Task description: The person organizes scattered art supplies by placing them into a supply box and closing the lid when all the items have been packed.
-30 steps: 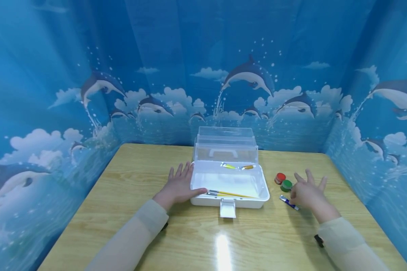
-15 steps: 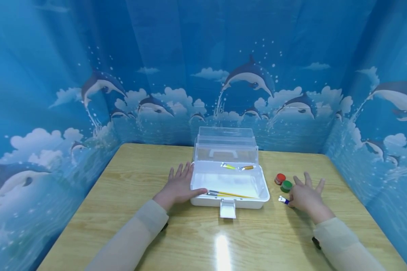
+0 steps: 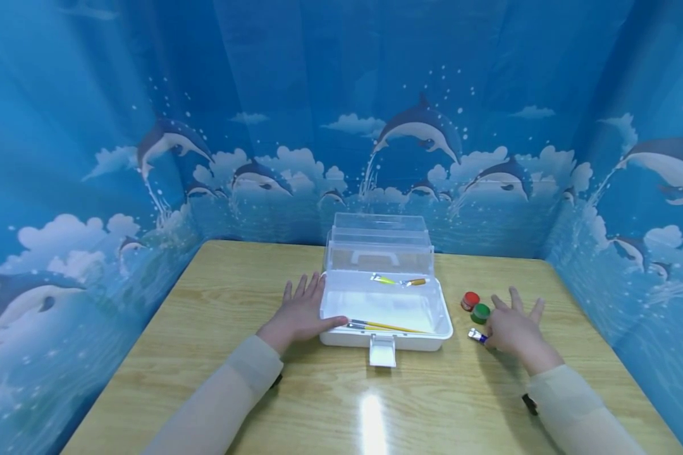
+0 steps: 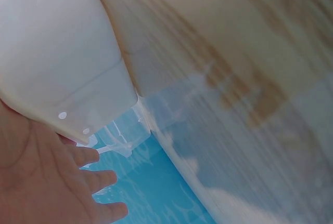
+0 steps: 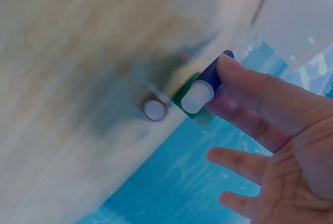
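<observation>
My right hand [image 3: 514, 330] pinches a blue paint tube [image 5: 210, 76] between thumb and finger, its other fingers spread. The tube's silver end [image 3: 475, 335] points toward the box in the head view; its white cap shows in the right wrist view. A white storage box [image 3: 412, 342] stands with its clear lid [image 3: 378, 243] raised. My left hand [image 3: 298, 311] rests against the box's left side, fingers straight and thumb over the front rim. Inside lie yellow-handled paintbrushes [image 3: 387, 326] along the front, with a yellow tube [image 3: 384, 279] and an orange tube [image 3: 415, 282] at the back.
A red-lidded jar [image 3: 470, 301] and a green-lidded jar [image 3: 480, 313] stand right of the box, just beyond my right hand. The box's front latch [image 3: 382, 351] hangs down over the wooden table [image 3: 250, 404]. A blue dolphin curtain [image 3: 296, 139] surrounds the table.
My right hand has moved slightly left and down onto the blue tube, and its fingers now hold it and cover more of it. My left hand and the box stay put.
</observation>
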A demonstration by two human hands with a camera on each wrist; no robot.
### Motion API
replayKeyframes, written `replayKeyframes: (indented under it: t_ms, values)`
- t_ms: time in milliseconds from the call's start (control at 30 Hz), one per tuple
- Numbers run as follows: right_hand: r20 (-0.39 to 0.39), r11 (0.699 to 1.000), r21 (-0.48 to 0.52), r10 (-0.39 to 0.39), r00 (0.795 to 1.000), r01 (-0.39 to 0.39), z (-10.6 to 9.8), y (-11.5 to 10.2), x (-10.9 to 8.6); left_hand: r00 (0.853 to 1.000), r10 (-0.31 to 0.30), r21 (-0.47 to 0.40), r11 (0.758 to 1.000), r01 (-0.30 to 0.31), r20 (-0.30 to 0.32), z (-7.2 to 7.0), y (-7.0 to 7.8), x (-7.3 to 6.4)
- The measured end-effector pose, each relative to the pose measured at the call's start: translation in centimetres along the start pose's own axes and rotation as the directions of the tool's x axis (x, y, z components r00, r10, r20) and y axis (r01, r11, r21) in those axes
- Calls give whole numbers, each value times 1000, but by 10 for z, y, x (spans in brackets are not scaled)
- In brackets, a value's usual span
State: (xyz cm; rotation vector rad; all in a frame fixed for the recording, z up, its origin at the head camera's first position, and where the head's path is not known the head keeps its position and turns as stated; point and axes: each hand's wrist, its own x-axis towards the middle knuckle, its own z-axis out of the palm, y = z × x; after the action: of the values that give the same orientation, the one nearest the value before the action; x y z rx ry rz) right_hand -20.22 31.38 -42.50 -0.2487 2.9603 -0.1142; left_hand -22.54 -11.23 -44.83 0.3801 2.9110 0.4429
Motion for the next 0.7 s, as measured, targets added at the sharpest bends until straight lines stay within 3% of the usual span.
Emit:
replayKeyframes:
  t_ms: [700]
  values:
    - [-71, 1000, 21, 2, 997, 0, -59, -13, -7, 1000, 31, 17, 999, -31, -2, -1, 0, -1]
